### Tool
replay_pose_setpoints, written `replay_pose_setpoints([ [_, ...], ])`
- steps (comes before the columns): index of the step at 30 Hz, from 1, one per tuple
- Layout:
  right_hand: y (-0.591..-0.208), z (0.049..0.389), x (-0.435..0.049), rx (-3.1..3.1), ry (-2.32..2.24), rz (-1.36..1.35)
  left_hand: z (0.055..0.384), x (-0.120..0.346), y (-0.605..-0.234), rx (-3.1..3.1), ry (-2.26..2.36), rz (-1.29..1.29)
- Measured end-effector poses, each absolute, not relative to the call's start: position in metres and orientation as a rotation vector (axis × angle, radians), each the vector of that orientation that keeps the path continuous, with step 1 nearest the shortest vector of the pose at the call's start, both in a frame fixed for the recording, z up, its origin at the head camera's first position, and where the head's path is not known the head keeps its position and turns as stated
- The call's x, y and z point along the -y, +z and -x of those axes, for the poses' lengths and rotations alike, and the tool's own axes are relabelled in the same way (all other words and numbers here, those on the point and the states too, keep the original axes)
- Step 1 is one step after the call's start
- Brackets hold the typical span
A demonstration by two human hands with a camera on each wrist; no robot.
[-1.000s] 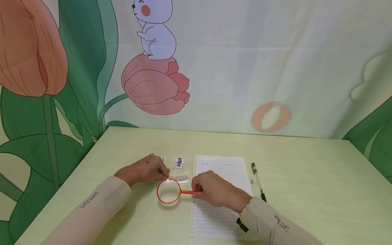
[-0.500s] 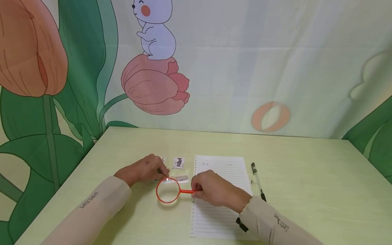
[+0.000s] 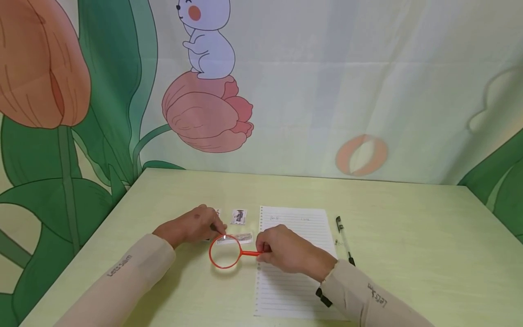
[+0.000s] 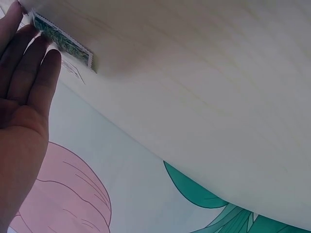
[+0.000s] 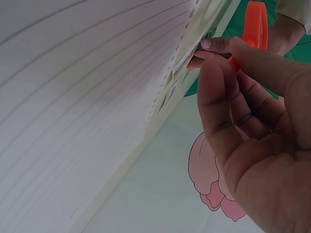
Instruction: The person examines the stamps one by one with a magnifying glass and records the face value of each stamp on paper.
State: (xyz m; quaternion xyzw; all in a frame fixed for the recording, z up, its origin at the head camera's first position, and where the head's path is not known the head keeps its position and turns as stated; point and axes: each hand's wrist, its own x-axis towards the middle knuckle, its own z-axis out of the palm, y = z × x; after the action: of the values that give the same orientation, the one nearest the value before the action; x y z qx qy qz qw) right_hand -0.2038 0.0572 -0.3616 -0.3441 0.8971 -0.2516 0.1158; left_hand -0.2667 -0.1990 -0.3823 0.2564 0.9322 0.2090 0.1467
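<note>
My right hand (image 3: 286,249) pinches the red handle of a magnifying glass (image 3: 250,253) between thumb and forefinger. Its round lens hangs just in front of a long, narrow stamp (image 3: 238,238), the rim overlapping the stamp's lower left part. At that stamp's left end, my left hand (image 3: 191,225) pinches the edge with thumb and fingertip. The left wrist view has a green stamp with a toothed edge (image 4: 63,43) below the fingers. Behind lies an upright stamp with a dark figure (image 3: 239,216). Another stamp (image 3: 218,211) is mostly hidden behind the left hand.
A lined, punched sheet of paper (image 3: 294,295) lies under the right hand, with faint writing at its top. Right of it rests a clear pen with black ends (image 3: 346,245). A printed curtain (image 3: 294,91) hangs behind the table's far edge.
The magnifying glass and right hand have shifted very slightly upward in the head view. My left hand stays where it was at the stamp.
</note>
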Motion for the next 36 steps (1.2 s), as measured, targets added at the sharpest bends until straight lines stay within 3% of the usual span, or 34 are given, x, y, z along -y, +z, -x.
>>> replay_pose_setpoints([
  [11,-0.355,0.207,-0.07,-2.641,-0.78,1.051,0.268,0.196,-0.381,-2.69,0.566,-0.744],
  [36,-0.353,0.203,-0.137,-2.744,-0.858,0.846,0.265,0.194,-0.382,-2.691,0.587,-0.639],
])
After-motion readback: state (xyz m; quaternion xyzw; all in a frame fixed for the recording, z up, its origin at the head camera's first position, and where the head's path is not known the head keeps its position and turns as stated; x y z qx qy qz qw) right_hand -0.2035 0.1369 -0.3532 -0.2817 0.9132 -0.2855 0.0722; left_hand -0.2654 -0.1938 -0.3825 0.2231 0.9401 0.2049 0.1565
